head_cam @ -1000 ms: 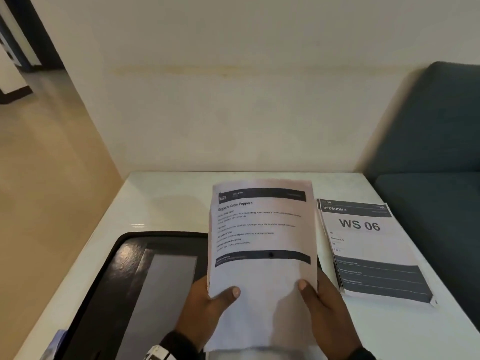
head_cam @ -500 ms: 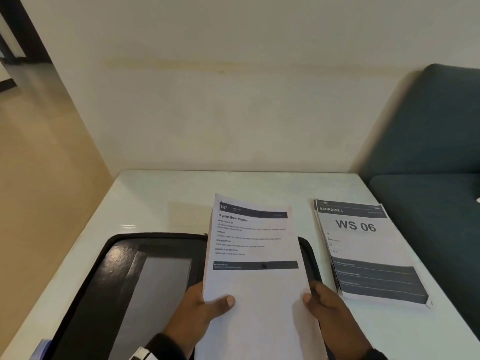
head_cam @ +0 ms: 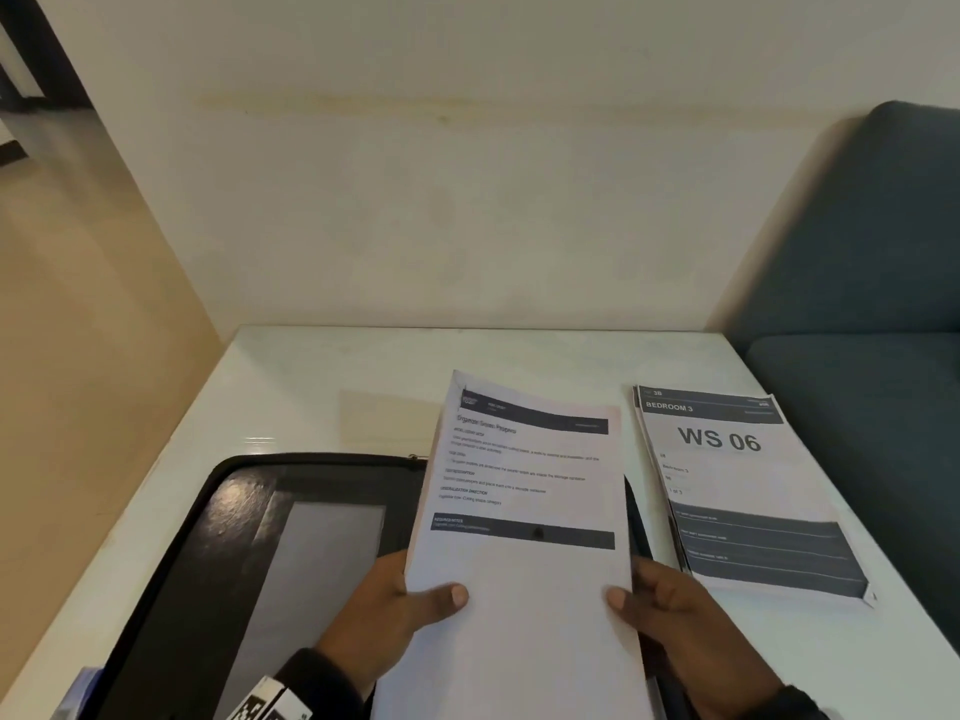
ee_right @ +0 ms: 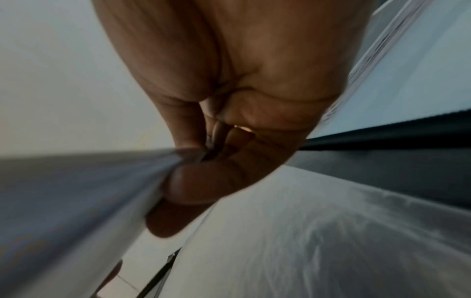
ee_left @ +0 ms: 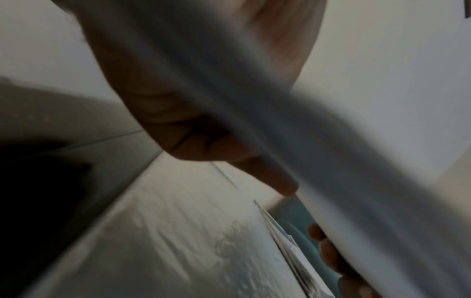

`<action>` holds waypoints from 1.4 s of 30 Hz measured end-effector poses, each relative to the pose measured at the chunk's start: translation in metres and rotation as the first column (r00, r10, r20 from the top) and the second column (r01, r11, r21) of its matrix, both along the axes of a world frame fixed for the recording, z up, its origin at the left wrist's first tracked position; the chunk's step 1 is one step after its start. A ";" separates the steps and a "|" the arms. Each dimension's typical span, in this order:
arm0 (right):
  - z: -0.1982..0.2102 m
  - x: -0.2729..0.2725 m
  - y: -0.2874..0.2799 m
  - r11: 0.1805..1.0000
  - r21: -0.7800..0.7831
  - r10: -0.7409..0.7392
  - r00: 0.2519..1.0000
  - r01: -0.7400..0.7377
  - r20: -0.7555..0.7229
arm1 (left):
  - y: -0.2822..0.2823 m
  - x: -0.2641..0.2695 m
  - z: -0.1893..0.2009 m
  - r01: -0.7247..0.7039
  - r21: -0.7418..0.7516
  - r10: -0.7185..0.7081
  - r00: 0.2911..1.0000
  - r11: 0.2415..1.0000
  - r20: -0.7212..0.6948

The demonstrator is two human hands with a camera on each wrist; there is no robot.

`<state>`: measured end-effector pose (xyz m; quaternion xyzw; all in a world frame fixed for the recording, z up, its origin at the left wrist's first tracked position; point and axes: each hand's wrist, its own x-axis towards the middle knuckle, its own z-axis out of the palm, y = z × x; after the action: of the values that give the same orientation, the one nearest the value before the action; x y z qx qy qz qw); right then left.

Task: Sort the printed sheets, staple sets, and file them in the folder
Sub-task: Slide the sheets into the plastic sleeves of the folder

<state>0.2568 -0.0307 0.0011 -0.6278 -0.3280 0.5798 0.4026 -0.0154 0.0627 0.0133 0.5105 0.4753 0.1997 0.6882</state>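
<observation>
Both hands (head_cam: pixel 384 610) pinch sheets' (head_cam: pixel 524 605) side edges.

You see a glossy, smooth white tabletop (head_cam: pixel 322 402) that reflects light. The open folder (head_cam: pixel 208 537) has a shiny black leather-like cover and a matt grey inner panel. The held printed sheets (head_cam: pixel 524 589) and the sheet stack (head_cam: pixel 727 491) are matt paper. The sofa (head_cam: pixel 872 283) shows matt teal cloth.
</observation>
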 end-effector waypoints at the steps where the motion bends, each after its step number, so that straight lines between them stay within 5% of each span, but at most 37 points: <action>1: 0.003 0.002 -0.001 0.999 0.029 -0.018 1.000 0.018 -0.010 | -0.002 0.003 0.004 0.017 -0.001 -0.017 1.000 1.000 0.006; 4: 0.011 0.019 -0.004 0.982 0.052 -0.181 0.983 0.181 0.002 | -0.005 0.008 0.017 0.057 0.075 -0.061 0.997 0.996 0.046; 7: 0.010 0.046 -0.010 0.926 0.056 -0.378 0.923 0.374 0.074 | 0.008 0.004 0.021 0.080 0.308 -0.015 0.978 0.948 -0.207; 9: 0.011 0.056 -0.014 0.870 0.069 -0.492 0.866 0.488 0.084 | 0.029 0.003 0.018 0.215 0.492 0.055 0.877 0.844 -0.478; 12: 0.018 0.060 -0.017 0.810 0.083 -0.586 0.804 0.581 0.096 | 0.064 0.016 0.003 0.501 0.483 0.081 0.629 0.718 -0.773; 16: 0.028 0.061 -0.018 0.784 0.122 -0.620 0.777 0.608 0.108 | 0.084 0.040 -0.015 0.708 0.368 0.060 0.420 0.603 -0.906; 18: 0.029 0.064 -0.021 0.755 0.155 -0.653 0.750 0.637 0.105 | 0.087 0.045 -0.020 0.745 0.349 0.081 0.371 0.568 -0.925; 25: 0.040 0.079 -0.034 0.628 0.156 -0.760 0.644 0.762 -0.083 | 0.106 0.052 -0.012 0.665 0.350 0.021 0.450 0.660 -0.893; 33: 0.036 0.093 -0.040 0.572 0.174 -0.791 0.595 0.801 -0.138 | 0.115 0.079 -0.005 0.748 0.225 -0.062 0.335 0.625 -0.940; 38: 0.033 0.095 -0.039 0.574 0.166 -0.788 0.596 0.802 -0.153 | 0.087 0.108 0.011 0.708 0.380 -0.032 0.493 0.596 -0.870; 42: 0.034 0.091 -0.036 0.577 0.190 -0.773 0.606 0.795 -0.189 | 0.043 0.124 0.012 0.555 0.486 -0.051 0.692 0.675 -0.720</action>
<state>0.3483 -0.0670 0.0348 -0.6254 -0.0709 0.3210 0.7077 0.1082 0.1053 0.0252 0.8351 0.4788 0.0392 0.2679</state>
